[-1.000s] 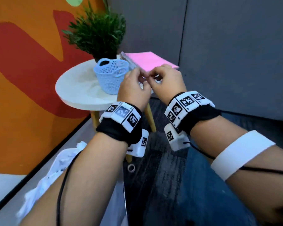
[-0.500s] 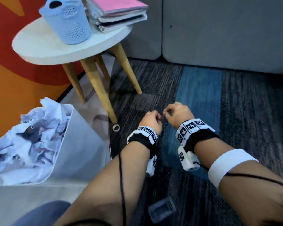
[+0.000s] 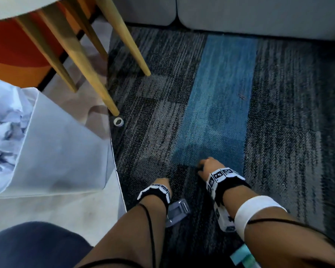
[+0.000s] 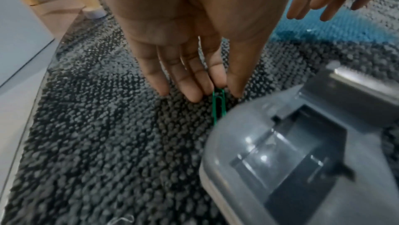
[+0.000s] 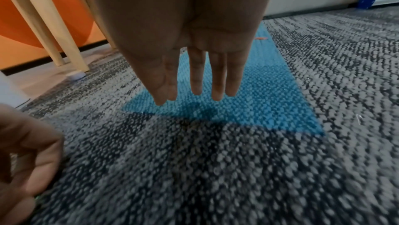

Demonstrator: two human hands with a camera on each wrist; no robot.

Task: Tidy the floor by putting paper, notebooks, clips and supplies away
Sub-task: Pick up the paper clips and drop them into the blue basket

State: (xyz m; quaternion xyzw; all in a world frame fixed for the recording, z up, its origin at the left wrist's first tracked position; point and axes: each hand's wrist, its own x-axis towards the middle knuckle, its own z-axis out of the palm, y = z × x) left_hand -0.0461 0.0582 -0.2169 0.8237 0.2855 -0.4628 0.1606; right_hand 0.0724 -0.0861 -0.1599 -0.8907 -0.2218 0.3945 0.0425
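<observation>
At the left edge of the head view, a white bin [image 3: 66, 144] already brims with crumpled paper [image 3: 4, 120], so that part of the tidying appears done. Right of it, a small roll of tape [image 3: 118, 121] lies on the carpet [image 3: 278, 132] by a wooden leg of the desk [image 3: 89, 60], not yet collected. Toward the lower centre, the person's left hand [image 4: 190, 54] pinches a green paper clip [image 4: 219, 104] between thumb and fingertips, the clip hanging just beside an open grey plastic box [image 4: 302, 152] on the floor; dropping it in looks like the step in hand. Further right, the right hand [image 5: 183, 41] hangs released over the blue carpet strip, fingers straight and holding nothing. A small clip-like item [image 3: 242, 96] lies well apart in the upper right of the carpet, too small to identify, suggesting some pickup remains.
</observation>
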